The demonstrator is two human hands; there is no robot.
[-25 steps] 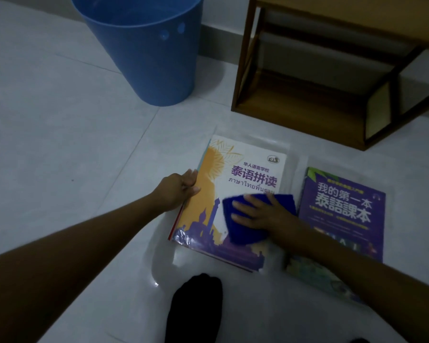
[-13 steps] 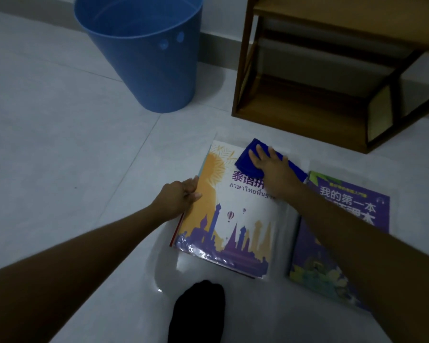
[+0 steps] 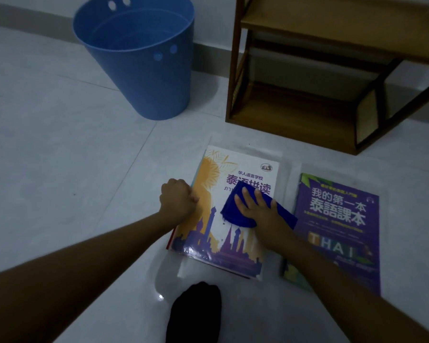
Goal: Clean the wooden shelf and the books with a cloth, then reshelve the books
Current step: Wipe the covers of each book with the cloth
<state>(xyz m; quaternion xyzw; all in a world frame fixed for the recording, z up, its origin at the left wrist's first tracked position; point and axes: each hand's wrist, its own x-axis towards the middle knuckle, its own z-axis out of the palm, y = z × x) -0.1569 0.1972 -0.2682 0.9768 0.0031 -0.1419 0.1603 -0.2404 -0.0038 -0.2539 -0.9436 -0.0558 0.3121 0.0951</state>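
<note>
Half a second back your right hand held the blue cloth at the top of the yellow book; now, fingers flat, it presses the cloth mid-cover. Your left hand grips the book's left edge on the floor. Judging by this, wiping continues; the purple book waits beside it.

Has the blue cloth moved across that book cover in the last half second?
Yes. The blue cloth under the right hand slid from the white book's far edge back toward the person, to mid-cover.
</note>
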